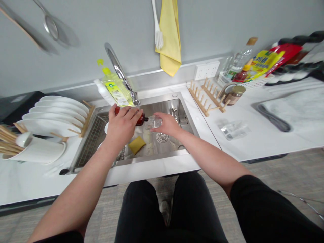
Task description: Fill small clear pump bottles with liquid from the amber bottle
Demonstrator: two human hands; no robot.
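My left hand [124,121] is closed around a dark red-brown bottle [140,120], tipped on its side with its black neck pointing right. Between the fingers of my right hand [167,124] is a small clear cup [153,123], its mouth close to the bottle's neck. Whether the two touch I cannot tell. Both hands are over the steel sink [174,143]. Below them a yellow sponge [137,145] lies in the basin, left of the drain [162,137]. White dishes are partly hidden behind my left arm.
A chrome faucet [118,64] and a yellow-green soap bottle [116,88] stand behind the sink. To the left are white plates [55,114] in a rack and a white utensil holder [40,148]. A wooden rack [206,98], a jar [235,94] and a clear plastic bag [233,130] sit right.
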